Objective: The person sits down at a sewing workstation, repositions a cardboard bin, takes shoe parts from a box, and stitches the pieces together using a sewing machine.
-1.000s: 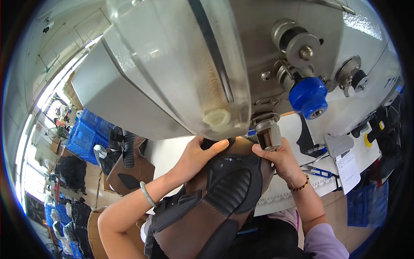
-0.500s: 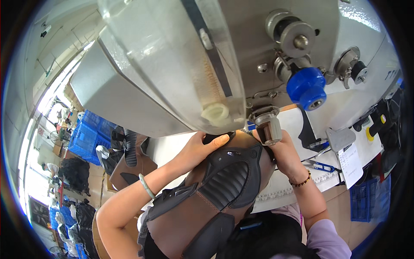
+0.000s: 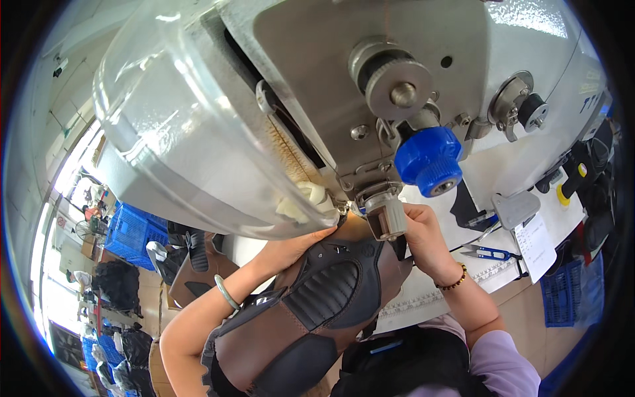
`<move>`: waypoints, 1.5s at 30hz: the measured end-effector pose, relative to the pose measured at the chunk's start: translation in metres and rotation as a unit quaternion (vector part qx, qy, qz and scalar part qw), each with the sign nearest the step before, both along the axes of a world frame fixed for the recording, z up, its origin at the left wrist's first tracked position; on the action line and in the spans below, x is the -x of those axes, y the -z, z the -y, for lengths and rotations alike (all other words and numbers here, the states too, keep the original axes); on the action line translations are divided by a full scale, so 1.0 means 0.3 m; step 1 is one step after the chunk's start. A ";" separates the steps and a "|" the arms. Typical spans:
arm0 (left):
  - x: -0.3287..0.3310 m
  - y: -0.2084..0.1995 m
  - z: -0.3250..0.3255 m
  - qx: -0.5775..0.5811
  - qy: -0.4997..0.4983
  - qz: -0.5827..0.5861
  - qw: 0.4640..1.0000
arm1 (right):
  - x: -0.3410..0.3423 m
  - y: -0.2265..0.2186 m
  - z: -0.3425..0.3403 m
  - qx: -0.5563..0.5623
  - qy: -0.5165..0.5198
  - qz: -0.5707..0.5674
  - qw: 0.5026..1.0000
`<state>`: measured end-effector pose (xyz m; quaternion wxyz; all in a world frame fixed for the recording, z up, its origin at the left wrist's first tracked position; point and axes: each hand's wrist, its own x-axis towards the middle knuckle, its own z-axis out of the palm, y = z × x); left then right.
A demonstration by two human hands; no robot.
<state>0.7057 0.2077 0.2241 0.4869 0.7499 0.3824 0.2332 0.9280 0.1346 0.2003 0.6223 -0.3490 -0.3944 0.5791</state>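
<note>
Two hands: left hand (image 3: 291,251) grasping far-left edge of one brown-and-black leather piece (image 3: 324,298), right hand (image 3: 428,243) grasping far-right. Piece under one sewing machine (image 3: 311,86). One blue-handled thread snips (image 3: 491,253) on desk (image 3: 423,296).

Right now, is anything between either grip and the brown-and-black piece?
Nothing visible separates the left grip from the brown-and-black piece, which it holds at the upper left edge. The right grip is beside the upper right, fingertips hidden, so I can't tell there.
</note>
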 end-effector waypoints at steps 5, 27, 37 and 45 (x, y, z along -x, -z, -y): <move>0.009 -0.016 0.015 -0.033 -0.027 0.009 0.999 | 0.011 -0.047 0.015 0.019 -0.040 0.041 0.998; -0.012 -0.105 0.043 -0.154 -0.045 -0.146 0.976 | 0.016 -0.042 0.004 0.035 0.028 0.006 0.999; -0.002 -0.147 0.017 -0.135 0.025 -0.190 0.972 | 0.034 -0.044 0.025 0.028 0.037 0.005 0.999; 0.104 -0.029 -0.141 -0.021 0.075 -0.266 0.961 | 0.065 -0.010 0.031 -0.002 0.080 0.003 0.997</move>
